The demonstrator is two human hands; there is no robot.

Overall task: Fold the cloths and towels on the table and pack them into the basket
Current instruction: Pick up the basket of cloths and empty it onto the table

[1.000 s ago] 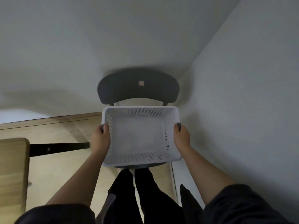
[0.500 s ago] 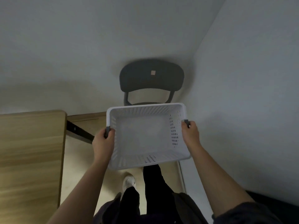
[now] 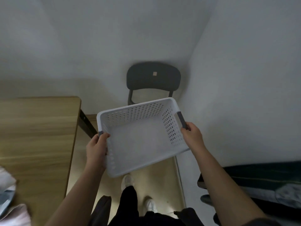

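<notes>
Between counter [image 3: 37,132] and wall [image 3: 244,79], above the floor [image 3: 162,173], an empty white basket [image 3: 135,112] is held in the air, tilted with its right end higher. Its left grey handle is gripped by the left hand [image 3: 97,149]. Its right handle is gripped at the near end by the right hand [image 3: 192,136], with the fingers [image 3: 189,128] clenched round it. Cloths [image 3: 9,194] are seen at the counter's near left edge, apparently unfolded. Folding is judged not yet begun.

Risks noted:
- The basket's left corner may be struck against the counter edge during transfer.
- The basket may be tipped further by the off-centre right grip.
- Cloths may be pushed off if the basket is set down against them.
</notes>
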